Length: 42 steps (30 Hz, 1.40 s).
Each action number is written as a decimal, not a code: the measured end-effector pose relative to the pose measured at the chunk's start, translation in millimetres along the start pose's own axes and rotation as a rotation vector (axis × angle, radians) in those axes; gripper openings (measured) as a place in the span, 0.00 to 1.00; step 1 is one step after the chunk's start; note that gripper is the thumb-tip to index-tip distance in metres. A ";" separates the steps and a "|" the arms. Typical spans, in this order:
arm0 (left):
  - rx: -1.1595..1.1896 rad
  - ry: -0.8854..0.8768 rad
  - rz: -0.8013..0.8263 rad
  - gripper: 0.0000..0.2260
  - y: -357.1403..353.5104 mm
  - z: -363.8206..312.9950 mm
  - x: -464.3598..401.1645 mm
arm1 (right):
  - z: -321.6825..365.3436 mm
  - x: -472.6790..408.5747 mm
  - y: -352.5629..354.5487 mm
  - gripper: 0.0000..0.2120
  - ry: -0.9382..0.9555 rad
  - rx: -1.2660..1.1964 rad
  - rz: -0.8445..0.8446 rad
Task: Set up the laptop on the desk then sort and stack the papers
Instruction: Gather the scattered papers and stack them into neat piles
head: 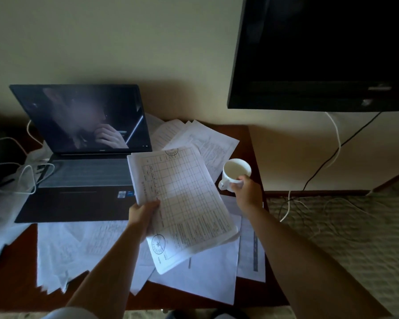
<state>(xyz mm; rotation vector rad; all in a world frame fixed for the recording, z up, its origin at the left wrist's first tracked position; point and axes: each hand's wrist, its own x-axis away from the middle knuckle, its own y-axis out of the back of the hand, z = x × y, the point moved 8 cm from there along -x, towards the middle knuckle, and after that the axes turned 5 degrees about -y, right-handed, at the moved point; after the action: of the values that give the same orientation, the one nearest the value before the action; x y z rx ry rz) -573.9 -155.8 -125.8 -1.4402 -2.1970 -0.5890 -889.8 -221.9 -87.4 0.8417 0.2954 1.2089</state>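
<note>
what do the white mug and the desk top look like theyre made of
White mug: probably glazed ceramic, given its smooth, glossy white wall and thick rim. Desk top: reddish-brown wood or wood veneer with a smooth, slightly shiny finish; no grain shows in this dim light.

Left hand: forearm extended toward 12 o'clock, thumb on top, grip pinching a sheaf of papers. Right hand: forearm angled toward 11 o'clock, fingers curled round a white mug.
</note>
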 end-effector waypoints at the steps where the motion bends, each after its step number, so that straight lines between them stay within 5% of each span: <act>1: 0.001 0.005 0.002 0.07 -4.2 1.2 -0.5 | -2.7 -4.5 -0.5 0.17 -0.005 -0.009 -0.002; 10: 0.006 -0.005 -0.081 0.11 13.0 6.6 0.0 | -9.2 7.5 1.5 0.27 0.008 -0.177 -0.129; 13: 0.008 -0.014 -0.093 0.11 29.7 8.3 2.6 | -15.2 28.9 -7.9 0.21 -0.011 -0.237 -0.157; 16: -0.007 -0.018 -0.094 0.10 47.2 12.1 6.1 | -14.9 45.6 -42.1 0.11 0.010 -0.075 0.054; 19: -0.070 -0.019 -0.094 0.09 69.2 18.1 7.8 | -8.9 64.1 -81.4 0.23 0.076 0.230 0.257; 23: -0.162 -0.019 -0.092 0.10 100.7 33.2 7.8 | -0.3 81.1 -106.6 0.34 0.053 0.298 0.258; 29: -0.167 -0.006 -0.065 0.12 128.9 44.2 3.3 | 12.0 104.1 -133.4 0.22 0.071 0.317 0.281; 35: -0.158 -0.012 -0.071 0.12 146.3 52.0 5.7 | 19.0 116.4 -140.7 0.32 -0.097 0.302 0.151; 39: -0.128 -0.007 -0.119 0.14 155.4 59.5 18.4 | 10.5 126.7 -142.0 0.33 -0.339 0.018 0.148; 42: -0.147 0.003 -0.126 0.13 153.6 68.3 29.2 | -0.3 124.3 -148.3 0.20 -0.450 -0.298 0.208</act>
<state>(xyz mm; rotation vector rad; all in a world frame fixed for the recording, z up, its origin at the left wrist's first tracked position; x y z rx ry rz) -451.2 -39.3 -147.8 -1.3773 -2.2961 -0.8106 -741.3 -124.7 -164.5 0.8692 -0.3377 1.1805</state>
